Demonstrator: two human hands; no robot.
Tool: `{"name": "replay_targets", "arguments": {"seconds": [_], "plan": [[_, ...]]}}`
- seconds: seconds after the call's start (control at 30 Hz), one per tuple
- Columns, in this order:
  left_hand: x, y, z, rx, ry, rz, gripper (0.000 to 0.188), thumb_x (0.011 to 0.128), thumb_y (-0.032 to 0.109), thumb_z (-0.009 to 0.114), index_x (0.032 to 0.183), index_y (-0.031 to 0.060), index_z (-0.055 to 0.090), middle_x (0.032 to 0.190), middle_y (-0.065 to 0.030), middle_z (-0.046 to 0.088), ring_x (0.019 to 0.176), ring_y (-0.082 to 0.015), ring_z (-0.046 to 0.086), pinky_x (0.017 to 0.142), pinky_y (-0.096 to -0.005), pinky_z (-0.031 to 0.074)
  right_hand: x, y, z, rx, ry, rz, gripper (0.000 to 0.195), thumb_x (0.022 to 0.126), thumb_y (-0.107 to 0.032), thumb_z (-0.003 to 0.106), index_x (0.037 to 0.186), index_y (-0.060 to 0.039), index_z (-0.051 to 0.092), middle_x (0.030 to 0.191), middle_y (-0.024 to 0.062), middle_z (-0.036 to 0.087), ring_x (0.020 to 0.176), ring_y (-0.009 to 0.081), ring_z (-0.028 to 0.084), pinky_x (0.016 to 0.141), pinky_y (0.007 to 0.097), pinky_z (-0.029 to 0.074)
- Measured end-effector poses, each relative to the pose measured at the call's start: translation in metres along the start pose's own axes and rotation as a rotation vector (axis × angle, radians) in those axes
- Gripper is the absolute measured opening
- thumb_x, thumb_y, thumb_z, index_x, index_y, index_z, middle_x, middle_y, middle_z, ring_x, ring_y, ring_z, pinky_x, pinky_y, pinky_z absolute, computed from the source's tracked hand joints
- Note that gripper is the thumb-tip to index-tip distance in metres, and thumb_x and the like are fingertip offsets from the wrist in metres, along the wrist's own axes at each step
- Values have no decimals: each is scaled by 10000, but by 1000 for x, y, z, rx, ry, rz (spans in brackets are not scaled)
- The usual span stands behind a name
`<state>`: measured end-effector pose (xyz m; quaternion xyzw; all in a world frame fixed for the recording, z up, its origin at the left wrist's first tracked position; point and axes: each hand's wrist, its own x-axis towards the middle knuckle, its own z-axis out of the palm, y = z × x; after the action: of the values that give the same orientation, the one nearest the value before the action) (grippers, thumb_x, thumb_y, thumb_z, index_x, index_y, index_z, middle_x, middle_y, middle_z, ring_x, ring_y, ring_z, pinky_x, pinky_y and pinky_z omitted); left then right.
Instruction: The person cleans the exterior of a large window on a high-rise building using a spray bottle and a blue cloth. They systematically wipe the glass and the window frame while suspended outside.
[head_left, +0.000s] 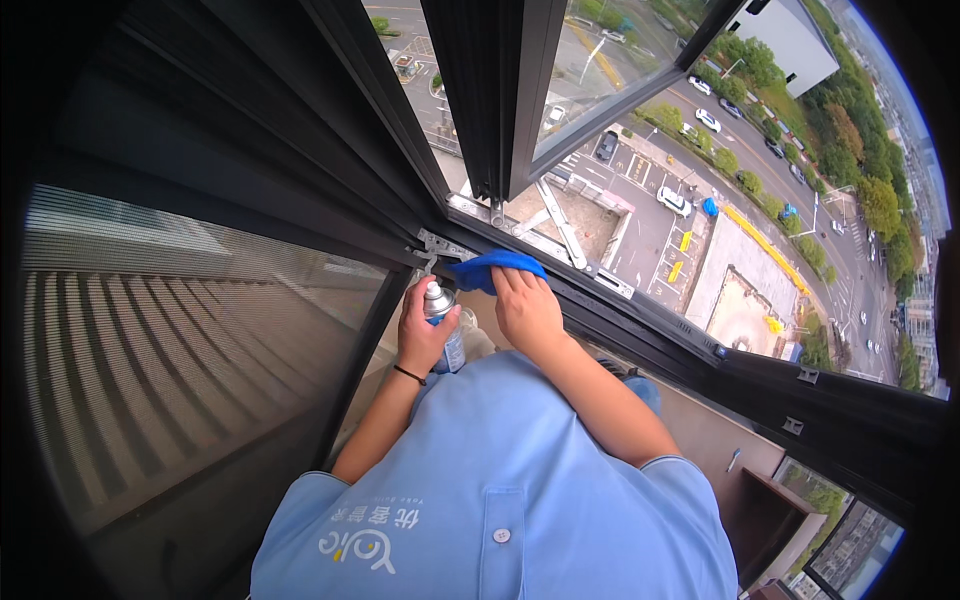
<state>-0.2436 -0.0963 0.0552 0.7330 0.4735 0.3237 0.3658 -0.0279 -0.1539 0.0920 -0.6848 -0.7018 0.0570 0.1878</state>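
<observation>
My left hand (425, 327) is closed around a blue and silver aerosol can (451, 349), held upright with its white nozzle near a metal hinge (441, 244) at the corner of the dark window frame. To its right, my right hand (523, 309) grips a blue cloth (499, 262) by its near side. The cloth lies against or just above the inner edge of the window frame (600, 309); contact is hard to tell. Beyond the cloth, a metal friction stay (561, 223) joins the lower frame to the open window sash (622, 97).
On the left stands a mesh screen panel (187, 360) in a dark frame. Past the open window, a street with parked cars lies far below. A small brush-like item (733, 459) rests on a pale surface at the lower right, beside a brown cabinet or shelf (772, 517).
</observation>
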Motion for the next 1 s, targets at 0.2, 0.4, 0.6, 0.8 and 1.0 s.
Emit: {"name": "replay_targets", "arguments": {"seconds": [0.2, 0.4, 0.6, 0.8, 1.0], "plan": [[-1, 5, 1, -14, -33, 30, 630, 861, 153, 820, 1420, 58, 545, 1271, -154, 620, 1159, -301, 637, 1001, -406, 514, -114, 63, -63, 79, -65, 209, 458, 980, -240, 653, 1331, 53, 625, 1340, 216, 638, 1243, 395, 590, 1071, 471, 465], [2, 10, -17, 43, -2, 65, 666, 834, 194, 848, 1416, 61, 553, 1303, -170, 623, 1189, -354, 630, 1005, -437, 524, -144, 75, -74, -4, -73, 125, 501, 953, -308, 687, 1306, 42, 627, 1309, 198, 635, 1222, 384, 575, 1075, 467, 445], [25, 35, -13, -16, -42, 120, 657, 836, 165, 826, 1423, 52, 555, 1285, -160, 623, 1159, -324, 633, 1017, -416, 510, -30, 25, -13, 90, -24, -69, 560, 924, -299, 706, 1376, 7, 581, 1365, 176, 611, 1301, 354, 546, 1124, 449, 416], [46, 42, 13, -100, -163, 151, 649, 851, 163, 810, 1430, 35, 544, 1310, -163, 611, 1162, -274, 627, 1026, -392, 503, -37, 28, 2, -42, 79, -23, 569, 846, -189, 731, 1383, -31, 630, 1375, 109, 641, 1311, 276, 579, 1147, 421, 418], [59, 62, 35, -176, -299, 126, 637, 854, 167, 821, 1421, 48, 555, 1299, -157, 611, 1143, -281, 644, 1007, -391, 525, -164, 70, -42, -195, 171, 384, 546, 839, -151, 732, 1368, -39, 654, 1338, 109, 659, 1209, 307, 622, 1058, 436, 487]]}}
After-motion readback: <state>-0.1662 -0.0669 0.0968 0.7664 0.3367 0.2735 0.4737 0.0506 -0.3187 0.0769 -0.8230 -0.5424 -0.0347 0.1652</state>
